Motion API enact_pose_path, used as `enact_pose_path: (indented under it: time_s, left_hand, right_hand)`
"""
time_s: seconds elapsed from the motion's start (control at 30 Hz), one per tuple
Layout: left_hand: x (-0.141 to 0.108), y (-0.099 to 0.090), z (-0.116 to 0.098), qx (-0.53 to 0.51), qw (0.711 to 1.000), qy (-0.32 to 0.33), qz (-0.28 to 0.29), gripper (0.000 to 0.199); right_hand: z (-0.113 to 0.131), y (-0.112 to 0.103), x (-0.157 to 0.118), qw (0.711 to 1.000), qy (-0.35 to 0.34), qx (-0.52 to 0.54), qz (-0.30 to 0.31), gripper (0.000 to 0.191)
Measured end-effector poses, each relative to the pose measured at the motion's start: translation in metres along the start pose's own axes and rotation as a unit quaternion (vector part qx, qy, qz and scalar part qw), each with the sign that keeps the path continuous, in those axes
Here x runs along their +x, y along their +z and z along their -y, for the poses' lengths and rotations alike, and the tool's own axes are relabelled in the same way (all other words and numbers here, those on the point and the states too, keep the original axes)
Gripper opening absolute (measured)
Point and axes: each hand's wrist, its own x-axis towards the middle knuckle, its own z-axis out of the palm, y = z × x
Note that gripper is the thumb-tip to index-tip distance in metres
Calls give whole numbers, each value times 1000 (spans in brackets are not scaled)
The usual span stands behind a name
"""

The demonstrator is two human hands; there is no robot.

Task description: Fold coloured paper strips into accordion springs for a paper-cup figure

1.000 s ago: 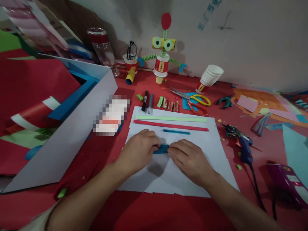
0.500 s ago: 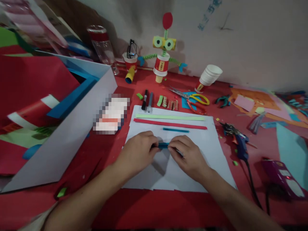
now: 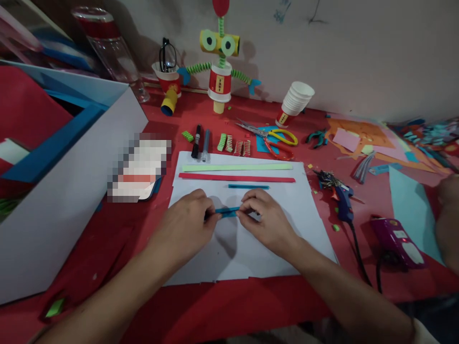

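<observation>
Between my two hands is a blue paper strip, held just above a white sheet. My left hand pinches the strip's left end between thumb and fingers. At the other end, my right hand grips it with thumb and fingertips. The ends of the strip are hidden by my fingers. Beyond my hands lie a short blue strip, a long red strip and a long light-green strip, roughly parallel on the sheet.
Scissors, two pens and folded paper pieces lie behind the sheet. A glue gun with its cord is to the right. A white box stands left. A paper-cup figure is at the back. Another person's hand shows far right.
The view has shifted right, so things sit further left. My right fingers have altered their hold and arch more over the blue strip. Another person's hand has come into view at the right edge.
</observation>
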Motion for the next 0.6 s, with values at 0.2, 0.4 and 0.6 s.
enact_pose_path:
  time_s: [0.2, 0.4, 0.6]
  left_hand:
    - [3, -5, -3, -16, 999, -25, 15, 16]
    - [5, -2, 0, -41, 999, -26, 9, 18]
    - [6, 1, 2, -60, 998, -9, -11, 17]
  right_hand:
    - [1, -1, 2, 1000, 22, 11, 7, 7]
    - [2, -2, 0, 999, 17, -39, 0, 6]
    - [3, -1, -6, 966, -193, -162, 58, 26]
